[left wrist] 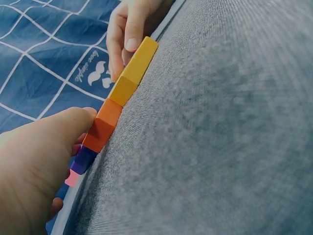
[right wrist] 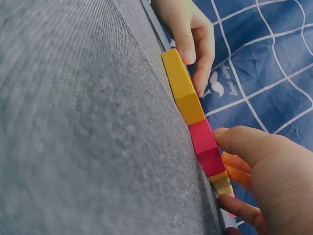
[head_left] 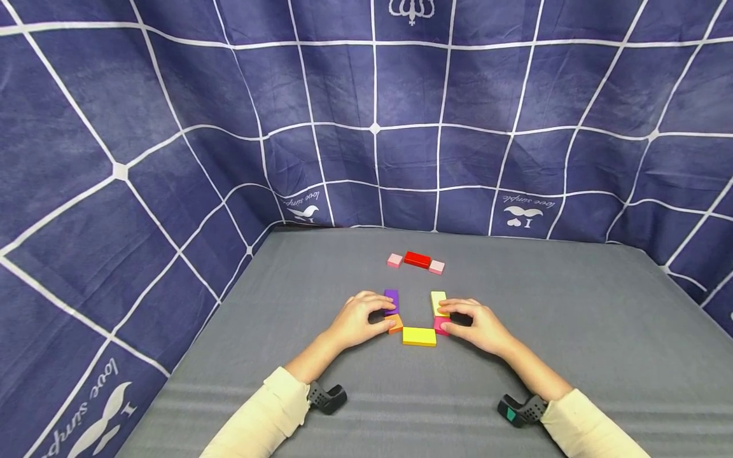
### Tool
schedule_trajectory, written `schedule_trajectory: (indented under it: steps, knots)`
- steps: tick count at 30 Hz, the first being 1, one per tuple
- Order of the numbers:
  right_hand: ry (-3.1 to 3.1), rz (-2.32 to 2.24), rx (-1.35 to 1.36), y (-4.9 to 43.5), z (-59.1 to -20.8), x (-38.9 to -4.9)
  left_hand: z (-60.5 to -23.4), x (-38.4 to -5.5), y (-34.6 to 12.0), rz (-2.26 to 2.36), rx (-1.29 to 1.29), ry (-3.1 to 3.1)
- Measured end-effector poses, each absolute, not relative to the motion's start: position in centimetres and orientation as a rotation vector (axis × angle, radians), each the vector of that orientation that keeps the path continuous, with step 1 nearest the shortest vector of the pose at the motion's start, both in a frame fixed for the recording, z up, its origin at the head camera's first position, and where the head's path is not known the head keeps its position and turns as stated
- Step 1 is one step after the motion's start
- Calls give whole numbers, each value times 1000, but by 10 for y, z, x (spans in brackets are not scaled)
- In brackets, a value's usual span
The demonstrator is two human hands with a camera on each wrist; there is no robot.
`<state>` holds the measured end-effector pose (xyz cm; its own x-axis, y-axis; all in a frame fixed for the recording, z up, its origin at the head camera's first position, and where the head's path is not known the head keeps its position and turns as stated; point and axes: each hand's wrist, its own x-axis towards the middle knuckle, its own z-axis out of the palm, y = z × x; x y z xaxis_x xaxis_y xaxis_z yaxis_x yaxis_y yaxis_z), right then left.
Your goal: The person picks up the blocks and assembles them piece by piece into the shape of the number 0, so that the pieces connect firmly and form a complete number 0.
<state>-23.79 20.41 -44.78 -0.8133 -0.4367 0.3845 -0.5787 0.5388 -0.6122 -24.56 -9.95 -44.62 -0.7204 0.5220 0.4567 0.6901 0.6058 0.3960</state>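
My left hand (head_left: 356,321) lies beside a purple block (head_left: 392,295) and an orange block (head_left: 393,321). Its fingertips touch the purple one while the thumb reaches the orange one. On the other side, the fingertips of my right hand (head_left: 482,328) rest on a pale yellow block (head_left: 438,298), with the thumb at a magenta block (head_left: 440,322). A yellow block (head_left: 419,336) lies between the orange and magenta blocks at the near side. The left wrist view shows the orange block (left wrist: 102,126) meeting the yellow one (left wrist: 134,68) at a corner. Fingers partly cover the purple and pale yellow blocks.
Farther back on the grey table (head_left: 321,267) lie a red block (head_left: 417,259) and two small light pink blocks, one left (head_left: 394,260) and one right (head_left: 437,267) of it. A blue curtain with white lines (head_left: 343,152) hangs behind the table and along its left side.
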Motion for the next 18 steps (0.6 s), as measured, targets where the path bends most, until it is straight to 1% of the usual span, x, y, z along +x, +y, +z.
schedule_trajectory:
  steps: [7, 13, 18]
  knots:
    - [-2642, 1178, 790, 197, -432, -246, -446, -245, -99, -802, -981, -2532]
    - [-2647, 1101, 761, 195, -408, -275, -446, -247, -99, -807, -974, -2541]
    - [-2742, 1077, 616, 194, -394, -303, -447, -246, -101, -828, -982, -2557]
